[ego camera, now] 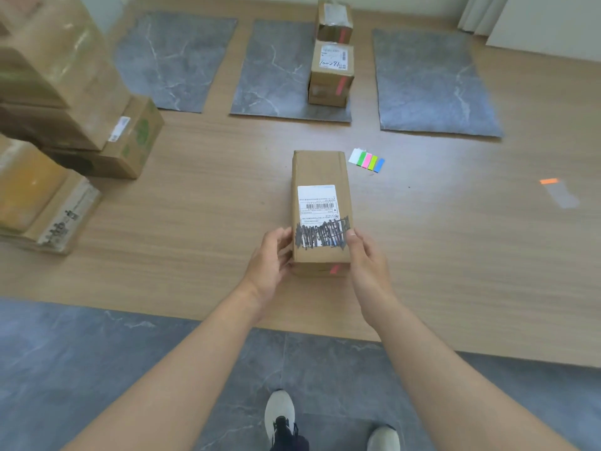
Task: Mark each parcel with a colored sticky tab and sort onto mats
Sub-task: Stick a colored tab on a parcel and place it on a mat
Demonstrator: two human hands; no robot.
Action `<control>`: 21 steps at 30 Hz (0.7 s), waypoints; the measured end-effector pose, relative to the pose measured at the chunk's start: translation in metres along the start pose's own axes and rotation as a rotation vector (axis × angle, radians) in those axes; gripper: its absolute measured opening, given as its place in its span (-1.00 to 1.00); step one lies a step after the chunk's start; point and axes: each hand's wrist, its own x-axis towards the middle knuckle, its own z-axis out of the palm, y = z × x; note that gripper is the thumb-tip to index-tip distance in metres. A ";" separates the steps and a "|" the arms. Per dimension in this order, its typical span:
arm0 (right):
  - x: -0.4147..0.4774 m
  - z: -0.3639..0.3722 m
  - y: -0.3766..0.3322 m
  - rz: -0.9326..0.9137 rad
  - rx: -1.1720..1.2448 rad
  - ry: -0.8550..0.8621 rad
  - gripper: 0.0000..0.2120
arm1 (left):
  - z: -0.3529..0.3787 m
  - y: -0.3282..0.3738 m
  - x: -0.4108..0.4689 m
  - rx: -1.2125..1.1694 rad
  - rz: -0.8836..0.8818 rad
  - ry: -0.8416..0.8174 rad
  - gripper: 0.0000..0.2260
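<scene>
A long cardboard parcel is held at its near end, with the left hand and right hand each curled in a grip round one side edge, near the middle of the wooden bench. A scribbled-over white label is stuck on its matt top and a pink tab on its near face. Bare wood is left ahead up to the grey marbled middle mat, where two tabbed parcels are lined along the right edge.

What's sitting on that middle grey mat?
On the middle mat: a near parcel and a far parcel behind it, each with a reddish tab. Anything beneath them is covered.
</scene>
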 end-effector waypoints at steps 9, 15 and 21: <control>-0.021 0.017 -0.061 -0.057 -0.024 0.003 -0.73 | -0.003 0.078 -0.021 0.042 0.024 -0.055 -0.72; -0.031 0.030 -0.129 -0.157 -0.036 0.005 -0.70 | -0.007 0.149 -0.038 0.078 0.093 -0.064 -0.72; -0.022 0.045 -0.190 -0.235 -0.064 -0.025 -0.68 | -0.005 0.208 -0.037 0.074 0.171 -0.049 -0.72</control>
